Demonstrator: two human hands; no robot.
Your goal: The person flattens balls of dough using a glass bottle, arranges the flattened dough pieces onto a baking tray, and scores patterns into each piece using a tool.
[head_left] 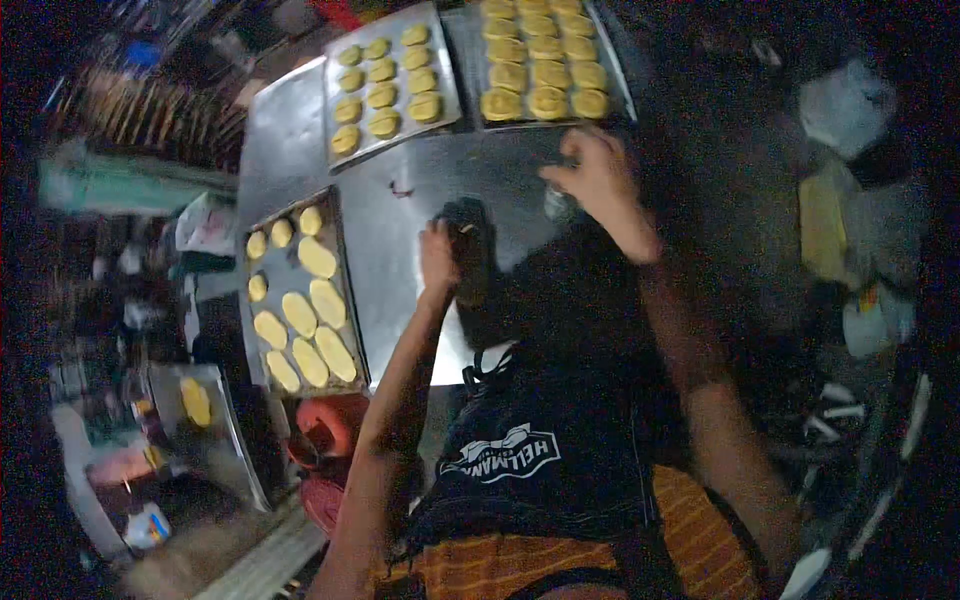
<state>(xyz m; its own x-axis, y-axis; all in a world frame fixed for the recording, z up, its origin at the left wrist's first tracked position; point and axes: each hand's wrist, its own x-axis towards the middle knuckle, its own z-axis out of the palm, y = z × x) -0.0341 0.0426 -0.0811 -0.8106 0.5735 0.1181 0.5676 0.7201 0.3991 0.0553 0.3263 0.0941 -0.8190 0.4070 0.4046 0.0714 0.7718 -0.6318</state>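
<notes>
Over the metal table (400, 220), my left hand (438, 258) has its fingers curled beside a dark shape (470, 225); whether that is an object or a shadow I cannot tell. Farther right, my right hand (605, 180) is raised above the table with thumb and fingers bent toward each other. What it pinches, if anything, is too blurred to make out. Just below its thumb shows a pale greenish spot (557, 205), perhaps a small container or a reflection. A small dark red scrap (400, 189) lies left of centre on the metal.
Two trays at the far side bear rows of round yellow dough pieces (382, 95) and browner ones (548, 74). A left tray holds flat oval dough pieces (298, 314). Near it are a red container (335, 425) and a lower tray (225, 440). Bags (845, 110) stand at right.
</notes>
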